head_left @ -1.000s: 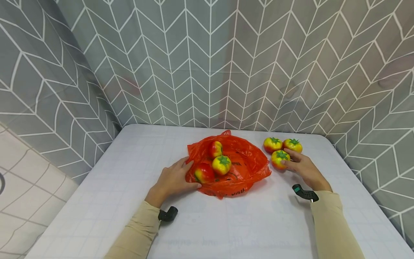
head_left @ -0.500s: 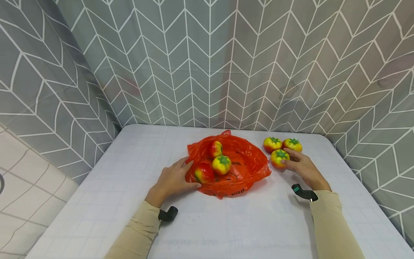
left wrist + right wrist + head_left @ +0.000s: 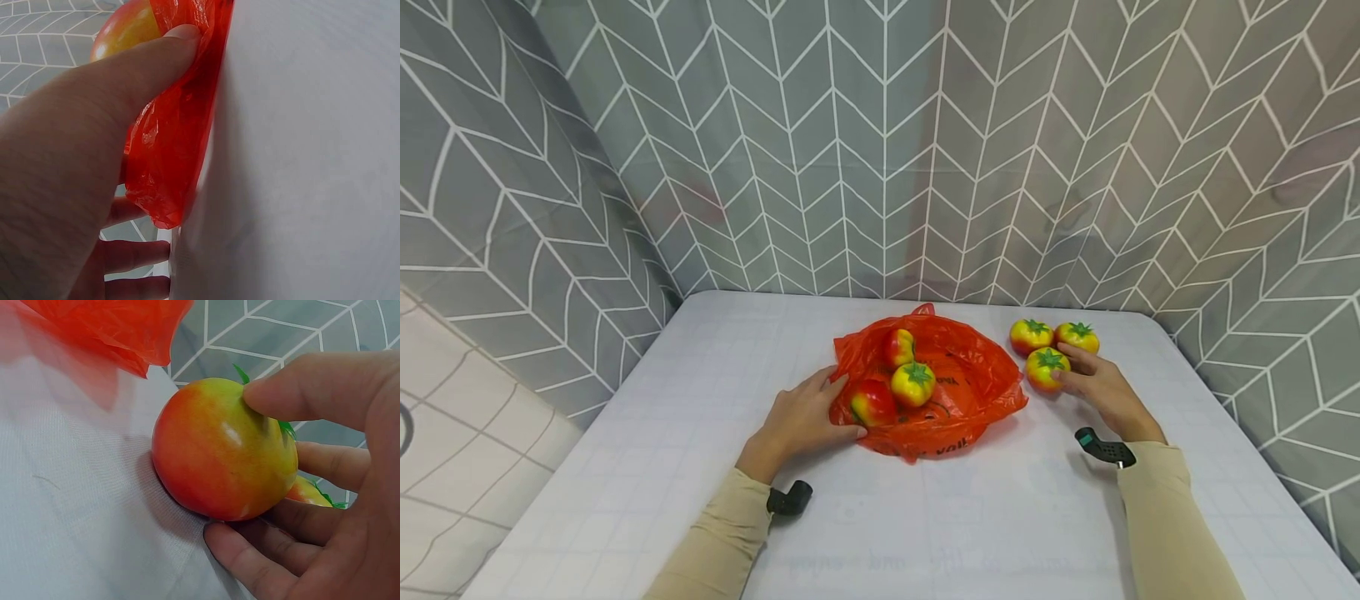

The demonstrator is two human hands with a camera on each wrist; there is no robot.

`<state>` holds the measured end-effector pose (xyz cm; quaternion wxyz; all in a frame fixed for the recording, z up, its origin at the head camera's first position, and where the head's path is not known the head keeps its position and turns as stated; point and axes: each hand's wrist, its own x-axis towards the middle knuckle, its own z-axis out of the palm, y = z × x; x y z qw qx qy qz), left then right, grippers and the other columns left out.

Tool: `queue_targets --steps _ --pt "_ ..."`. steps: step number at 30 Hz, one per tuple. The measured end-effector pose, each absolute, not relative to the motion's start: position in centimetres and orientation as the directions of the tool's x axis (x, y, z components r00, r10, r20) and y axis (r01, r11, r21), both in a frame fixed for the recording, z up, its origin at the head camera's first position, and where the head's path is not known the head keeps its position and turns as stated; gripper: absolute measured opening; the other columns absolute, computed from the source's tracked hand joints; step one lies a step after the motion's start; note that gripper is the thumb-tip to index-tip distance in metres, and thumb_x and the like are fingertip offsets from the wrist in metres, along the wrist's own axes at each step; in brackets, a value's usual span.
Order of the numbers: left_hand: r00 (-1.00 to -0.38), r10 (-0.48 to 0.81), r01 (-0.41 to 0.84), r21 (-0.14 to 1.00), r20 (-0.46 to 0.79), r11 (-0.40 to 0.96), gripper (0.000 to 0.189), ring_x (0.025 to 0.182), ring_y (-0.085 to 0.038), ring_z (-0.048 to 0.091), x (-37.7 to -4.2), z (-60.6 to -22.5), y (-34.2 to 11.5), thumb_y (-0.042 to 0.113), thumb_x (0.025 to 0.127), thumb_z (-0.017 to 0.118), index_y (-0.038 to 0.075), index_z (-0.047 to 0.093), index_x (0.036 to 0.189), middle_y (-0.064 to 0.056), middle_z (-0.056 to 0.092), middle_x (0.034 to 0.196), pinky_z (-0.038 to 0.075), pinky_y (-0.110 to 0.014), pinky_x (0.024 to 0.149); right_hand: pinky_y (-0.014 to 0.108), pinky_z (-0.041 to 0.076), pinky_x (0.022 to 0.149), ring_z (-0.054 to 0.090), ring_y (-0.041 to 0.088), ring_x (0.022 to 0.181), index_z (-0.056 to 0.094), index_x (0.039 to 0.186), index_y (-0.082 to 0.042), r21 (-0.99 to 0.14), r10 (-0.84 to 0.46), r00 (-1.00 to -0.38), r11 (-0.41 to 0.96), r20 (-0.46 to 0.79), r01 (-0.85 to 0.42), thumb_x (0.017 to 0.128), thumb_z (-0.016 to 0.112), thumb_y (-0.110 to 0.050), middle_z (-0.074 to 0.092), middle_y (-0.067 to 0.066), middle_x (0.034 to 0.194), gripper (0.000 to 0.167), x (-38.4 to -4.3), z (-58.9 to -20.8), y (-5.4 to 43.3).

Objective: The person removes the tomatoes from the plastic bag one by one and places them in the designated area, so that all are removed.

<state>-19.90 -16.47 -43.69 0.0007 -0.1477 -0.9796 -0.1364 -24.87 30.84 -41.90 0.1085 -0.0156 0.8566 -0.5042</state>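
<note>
A red plastic bag [image 3: 988,367] lies spread with its mouth up, holding a yellow tomato [image 3: 913,384] with a green leafy top and two red-and-yellow fruits [image 3: 874,402]. My left hand [image 3: 801,417] rests against the bag's left side. In the left wrist view its thumb [image 3: 150,62] presses along the plastic while straight fingers [image 3: 134,253] reach the table edge beyond. Right of the bag, my right hand [image 3: 1108,396] grips a red-and-yellow tomato [image 3: 219,456], thumb on top near the green leaves and fingers around its far side and underneath.
Two more tomatoes stand behind the gripped one, one at its left [image 3: 1031,337] and one at its right [image 3: 1077,337]. The white-covered table [image 3: 925,517] ends against grey curtains [image 3: 887,150] with white chevron lines. Both wrists carry small black cameras.
</note>
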Motion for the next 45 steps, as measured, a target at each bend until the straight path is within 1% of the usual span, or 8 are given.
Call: queue_targets --steps 14,17,23,29,33,35,39,45 --pt "-0.958 0.285 0.286 0.27 0.044 0.919 0.093 0.138 -0.03 0.042 -19.8 -43.7 -16.4 0.067 0.077 0.07 0.019 0.045 0.153 -0.009 0.04 0.155 0.047 -0.06 0.094 0.067 0.031 0.107 0.032 0.048 0.139 0.023 0.161 -0.012 -0.877 -0.133 -0.984 0.479 -0.121 0.043 0.099 0.062 -0.036 0.028 0.024 0.159 0.076 -24.2 -41.4 31.3" --pt "-0.958 0.282 0.283 0.276 0.041 0.919 0.094 0.138 -0.03 0.042 -19.7 -43.8 -16.4 0.067 0.077 0.071 0.019 0.045 0.153 -0.009 0.04 0.155 0.047 -0.06 0.094 0.061 0.037 0.108 0.037 0.045 0.137 0.025 0.159 -0.008 -0.882 -0.127 -0.988 0.471 -0.09 0.02 0.1 0.061 -0.036 0.032 0.024 0.156 0.075 -24.0 -41.1 31.7" --pt "-0.957 0.287 0.289 0.275 0.048 0.917 0.093 0.137 -0.029 0.042 -19.7 -43.8 -16.4 0.067 0.077 0.071 0.018 0.045 0.152 -0.009 0.04 0.154 0.047 -0.059 0.094 0.036 0.049 0.1 0.047 0.036 0.13 0.026 0.158 -0.004 -0.878 -0.077 -0.995 0.478 -0.064 0.019 0.101 0.059 -0.039 0.039 0.026 0.152 0.074 -24.0 -40.3 32.2" --pt "-0.956 0.29 0.293 0.28 0.052 0.914 0.093 0.137 -0.03 0.042 -19.7 -43.5 -16.4 0.066 0.077 0.071 0.018 0.045 0.152 -0.009 0.04 0.154 0.047 -0.06 0.094 0.036 0.05 0.099 0.053 0.023 0.122 0.027 0.158 -0.005 -0.876 -0.021 -0.999 0.482 -0.026 0.013 0.101 0.059 -0.043 0.04 0.023 0.152 0.076 -24.0 -39.4 32.0" --pt "-0.956 0.291 0.29 0.28 0.042 0.915 0.093 0.138 -0.03 0.041 -19.7 -43.4 -16.4 0.067 0.078 0.07 0.018 0.044 0.153 -0.009 0.04 0.155 0.047 -0.06 0.095 0.025 0.052 0.092 0.054 0.007 0.112 0.03 0.156 -0.003 -0.896 -0.006 -1.0 0.443 0.016 -0.017 0.101 0.059 -0.042 0.041 0.024 0.151 0.074 -24.0 -39.0 31.7" --pt "-0.957 0.289 0.288 0.283 0.038 0.915 0.094 0.138 -0.03 0.041 -19.7 -43.3 -16.4 0.068 0.078 0.07 0.018 0.044 0.153 -0.009 0.039 0.155 0.046 -0.06 0.095 0.02 0.052 0.088 0.055 0.004 0.11 0.032 0.155 -0.002 -0.907 -0.002 -0.999 0.419 0.036 -0.034 0.101 0.059 -0.039 0.042 0.024 0.149 0.072 -24.1 -38.8 31.5" --pt "-0.959 0.283 0.28 0.29 0.033 0.915 0.094 0.138 -0.03 0.041 -19.8 -43.4 -16.4 0.069 0.078 0.069 0.019 0.044 0.153 -0.009 0.039 0.155 0.046 -0.06 0.096 0.016 0.052 0.084 0.058 0.011 0.112 0.035 0.153 -0.001 -0.92 0.005 -0.998 0.389 0.061 -0.054 0.101 0.061 -0.037 0.043 0.024 0.146 0.069 -24.1 -38.5 31.0" --pt "-0.962 0.273 0.266 0.292 0.017 0.919 0.097 0.138 -0.031 0.041 -19.9 -43.4 -16.3 0.074 0.077 0.066 0.018 0.044 0.153 -0.01 0.038 0.156 0.044 -0.061 0.098 0.02 0.054 0.084 0.059 0.024 0.116 0.036 0.152 0.001 -0.919 -0.019 -0.996 0.383 0.089 -0.089 0.102 0.06 -0.034 0.045 0.026 0.144 0.066 -24.0 -38.3 30.3"
